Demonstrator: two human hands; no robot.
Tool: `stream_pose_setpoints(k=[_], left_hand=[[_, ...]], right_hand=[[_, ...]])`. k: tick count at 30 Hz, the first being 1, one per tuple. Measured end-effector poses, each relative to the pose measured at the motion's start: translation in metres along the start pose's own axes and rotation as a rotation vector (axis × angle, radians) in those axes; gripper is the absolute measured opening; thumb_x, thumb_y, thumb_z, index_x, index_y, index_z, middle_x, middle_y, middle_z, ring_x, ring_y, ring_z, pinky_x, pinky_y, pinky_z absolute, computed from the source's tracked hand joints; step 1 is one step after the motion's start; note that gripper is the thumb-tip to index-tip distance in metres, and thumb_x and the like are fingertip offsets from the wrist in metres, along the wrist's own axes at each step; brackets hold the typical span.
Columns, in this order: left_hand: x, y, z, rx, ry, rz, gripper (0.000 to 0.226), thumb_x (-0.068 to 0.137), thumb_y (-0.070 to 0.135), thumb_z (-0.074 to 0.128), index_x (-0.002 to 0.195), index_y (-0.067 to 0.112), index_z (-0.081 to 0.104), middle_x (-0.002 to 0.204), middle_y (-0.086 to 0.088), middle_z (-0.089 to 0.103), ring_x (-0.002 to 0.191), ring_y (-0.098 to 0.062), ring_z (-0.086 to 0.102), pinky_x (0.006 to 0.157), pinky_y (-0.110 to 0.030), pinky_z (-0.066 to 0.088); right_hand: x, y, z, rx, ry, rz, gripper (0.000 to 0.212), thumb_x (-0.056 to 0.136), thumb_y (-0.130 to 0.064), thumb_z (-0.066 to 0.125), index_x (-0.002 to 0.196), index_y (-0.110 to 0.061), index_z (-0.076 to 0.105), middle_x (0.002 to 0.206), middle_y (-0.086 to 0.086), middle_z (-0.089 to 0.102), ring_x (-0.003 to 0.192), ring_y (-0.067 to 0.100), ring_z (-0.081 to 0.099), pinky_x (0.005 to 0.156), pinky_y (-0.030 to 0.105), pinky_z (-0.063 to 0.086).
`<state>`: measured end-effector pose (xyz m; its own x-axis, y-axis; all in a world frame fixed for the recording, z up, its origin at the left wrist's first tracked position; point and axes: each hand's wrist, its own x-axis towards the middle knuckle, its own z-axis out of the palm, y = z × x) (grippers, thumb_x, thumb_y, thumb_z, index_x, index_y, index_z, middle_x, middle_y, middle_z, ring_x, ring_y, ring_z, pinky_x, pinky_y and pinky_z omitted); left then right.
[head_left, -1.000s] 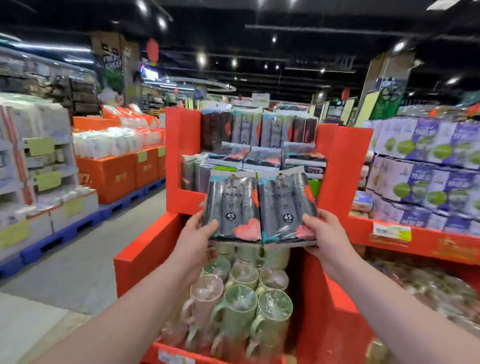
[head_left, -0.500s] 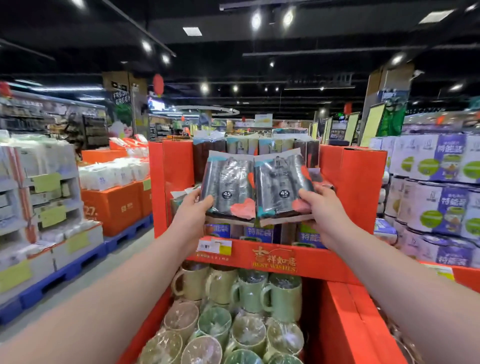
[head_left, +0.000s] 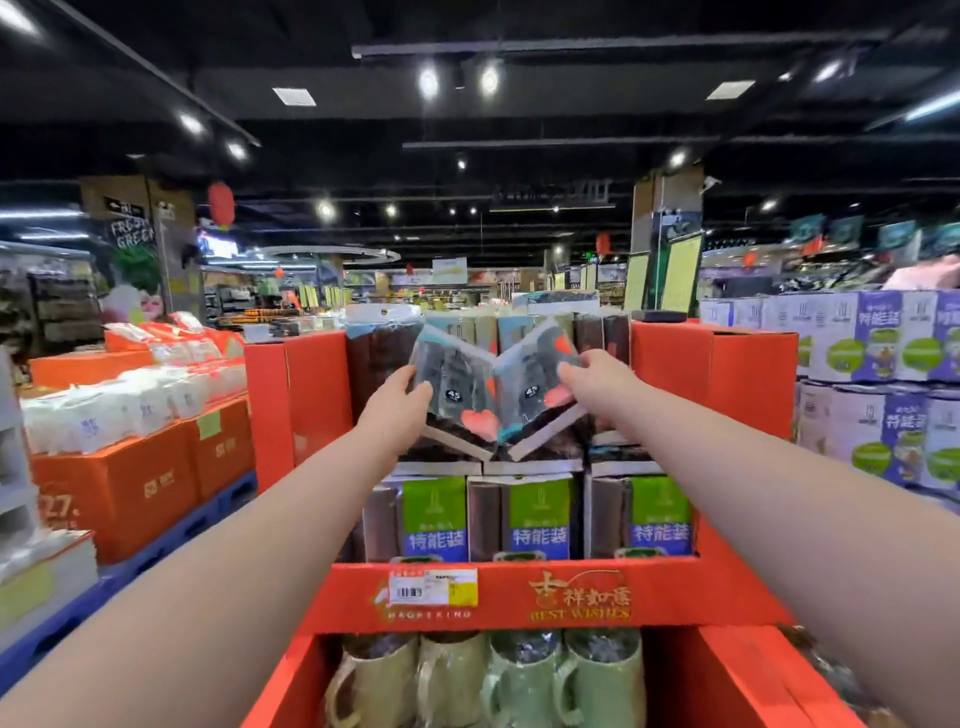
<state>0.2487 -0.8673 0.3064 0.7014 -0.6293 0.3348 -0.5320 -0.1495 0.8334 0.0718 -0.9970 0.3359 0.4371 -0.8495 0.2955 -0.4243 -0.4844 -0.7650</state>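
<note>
Packs (head_left: 453, 387) angled in a V mid-frame, my left hand (head_left: 397, 400) pinching one, right hand (head_left: 597, 376) the other, likely for stacking on the red display (head_left: 711, 376).

Raised and pushed forward the left pack (head_left: 452, 384) and right pack (head_left: 535, 376), from just above the mugs (head_left: 519, 675) to the middle of the frame, against the top shelf of the red stand (head_left: 571, 592). Stretched out farther with left hand (head_left: 397, 402) and right hand (head_left: 597, 379). No longer held flat side by side: tipped inward into a V, lower corners meeting. Mugs now at the bottom edge.
</note>
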Motion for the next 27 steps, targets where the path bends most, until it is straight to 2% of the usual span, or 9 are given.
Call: stream_pose_setpoints(k=[2, 3, 4, 7, 10, 16, 21, 25, 27], left_hand=[[0.009, -0.005, 0.001, 0.348, -0.073, -0.009, 0.061, 0.088, 0.056, 0.031, 0.14, 0.027, 0.045, 0.145, -0.007, 0.048, 0.13, -0.031, 0.045, 0.108, -0.038, 0.035], [0.01, -0.007, 0.002, 0.416, -0.11, 0.007, 0.057, 0.093, 0.054, 0.033, 0.14, 0.025, 0.046, 0.146, -0.008, 0.047, 0.133, -0.03, 0.043, 0.109, -0.035, 0.033], [0.009, -0.01, 0.003, 0.383, -0.148, 0.025, 0.054, 0.097, 0.05, 0.038, 0.142, 0.022, 0.046, 0.147, -0.008, 0.046, 0.134, -0.029, 0.041, 0.11, -0.033, 0.032], [0.005, -0.023, 0.001, 0.254, -0.194, 0.095, 0.07, 0.087, 0.054, 0.059, 0.145, 0.017, 0.042, 0.149, -0.006, 0.043, 0.136, -0.025, 0.041, 0.11, -0.032, 0.032], [0.002, -0.033, -0.005, 0.311, -0.181, 0.163, 0.08, 0.076, 0.045, 0.075, 0.144, 0.018, 0.042, 0.148, -0.006, 0.043, 0.135, -0.022, 0.042, 0.109, -0.031, 0.034], [0.013, -0.046, -0.014, 0.281, -0.145, 0.178, 0.08, 0.075, 0.036, 0.079, 0.143, 0.016, 0.044, 0.147, -0.004, 0.046, 0.134, -0.022, 0.044, 0.108, -0.032, 0.035], [0.017, -0.05, -0.013, 0.44, -0.193, 0.217, 0.084, 0.071, 0.037, 0.078, 0.145, 0.027, 0.039, 0.148, 0.0, 0.043, 0.128, -0.024, 0.048, 0.104, -0.044, 0.042], [0.018, -0.05, -0.009, 0.463, -0.151, 0.208, 0.079, 0.073, 0.036, 0.076, 0.144, 0.029, 0.041, 0.142, -0.004, 0.048, 0.125, -0.026, 0.051, 0.102, -0.042, 0.043], [0.019, -0.047, -0.01, 0.499, -0.163, 0.192, 0.078, 0.074, 0.036, 0.076, 0.143, 0.03, 0.041, 0.14, -0.008, 0.046, 0.123, -0.028, 0.051, 0.1, -0.041, 0.045]], right_hand=[[-0.002, -0.003, -0.003, -0.528, 0.001, -0.066, 0.046, 0.1, -0.039, 0.037, 0.13, -0.01, 0.054, 0.13, 0.017, 0.055, 0.115, 0.035, 0.053, 0.087, 0.037, 0.043], [-0.004, -0.004, -0.005, -0.694, 0.0, -0.091, 0.049, 0.099, -0.044, 0.036, 0.133, -0.012, 0.052, 0.134, 0.015, 0.052, 0.121, 0.035, 0.049, 0.094, 0.039, 0.042], [-0.004, -0.005, -0.006, -0.767, -0.031, -0.106, 0.053, 0.099, -0.048, 0.036, 0.135, -0.013, 0.051, 0.136, 0.013, 0.052, 0.123, 0.034, 0.048, 0.097, 0.04, 0.042], [-0.008, -0.006, -0.012, -0.743, -0.197, -0.184, 0.066, 0.094, -0.058, 0.042, 0.141, -0.012, 0.046, 0.144, 0.009, 0.048, 0.13, 0.028, 0.046, 0.106, 0.038, 0.039], [-0.014, -0.003, -0.018, -0.706, -0.32, -0.254, 0.07, 0.089, -0.051, 0.058, 0.148, -0.02, 0.035, 0.152, -0.001, 0.039, 0.138, 0.02, 0.038, 0.112, 0.031, 0.029], [-0.009, 0.015, 0.002, -0.812, -0.32, -0.311, 0.062, 0.095, -0.045, 0.052, 0.15, -0.027, 0.029, 0.151, -0.003, 0.041, 0.136, 0.021, 0.041, 0.111, 0.032, 0.034], [-0.009, 0.021, 0.006, -0.896, -0.249, -0.291, 0.059, 0.097, -0.046, 0.047, 0.15, -0.033, 0.026, 0.151, 0.0, 0.04, 0.134, 0.026, 0.043, 0.104, 0.037, 0.04], [-0.013, 0.019, 0.014, -1.002, -0.188, -0.299, 0.056, 0.098, -0.046, 0.043, 0.15, -0.031, 0.026, 0.147, 0.007, 0.045, 0.129, 0.03, 0.046, 0.098, 0.042, 0.045], [-0.013, 0.018, 0.017, -1.052, -0.177, -0.3, 0.056, 0.099, -0.048, 0.039, 0.15, -0.031, 0.024, 0.149, 0.008, 0.041, 0.131, 0.03, 0.044, 0.099, 0.043, 0.043]])
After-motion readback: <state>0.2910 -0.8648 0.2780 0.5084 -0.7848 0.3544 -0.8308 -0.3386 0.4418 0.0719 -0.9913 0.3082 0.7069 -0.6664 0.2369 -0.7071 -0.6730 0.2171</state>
